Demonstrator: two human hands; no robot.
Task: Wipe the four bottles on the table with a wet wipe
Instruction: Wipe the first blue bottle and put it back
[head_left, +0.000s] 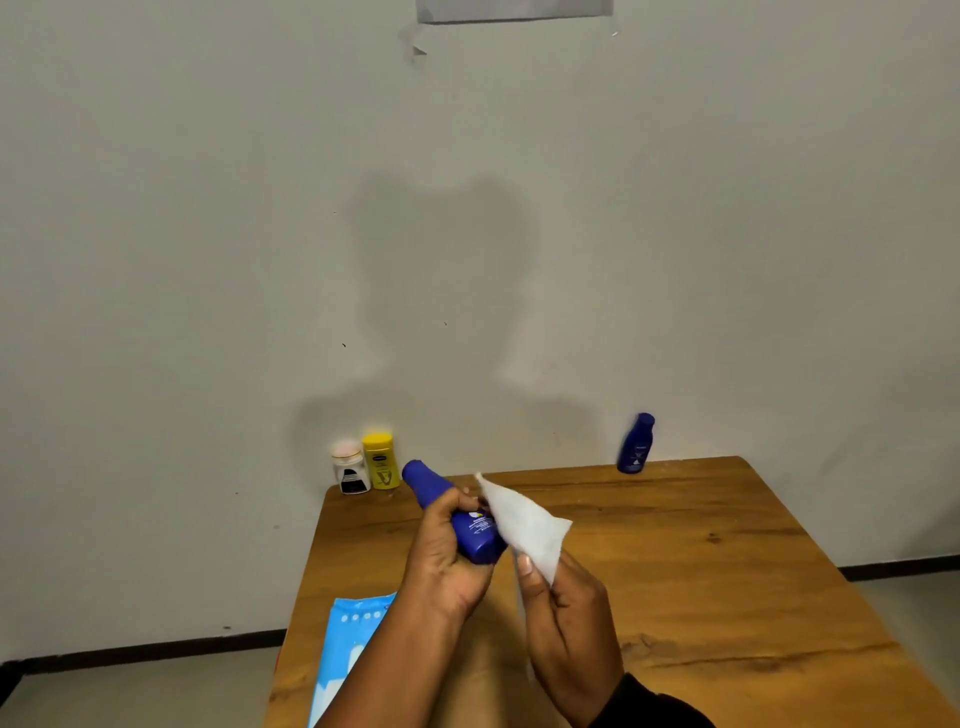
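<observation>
The right hand (566, 623), above the near half of the table (727, 571), pinches the wet wipe (527, 525) between thumb and fingers. The left hand (447, 564) grips the blue bottle (467, 519) round its middle, cap tilted toward the far left corner. The wipe touches the bottle's right side, so the stroke probably runs leftward along its length.

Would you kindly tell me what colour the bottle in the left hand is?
The bottle is dark blue; head view.
</observation>
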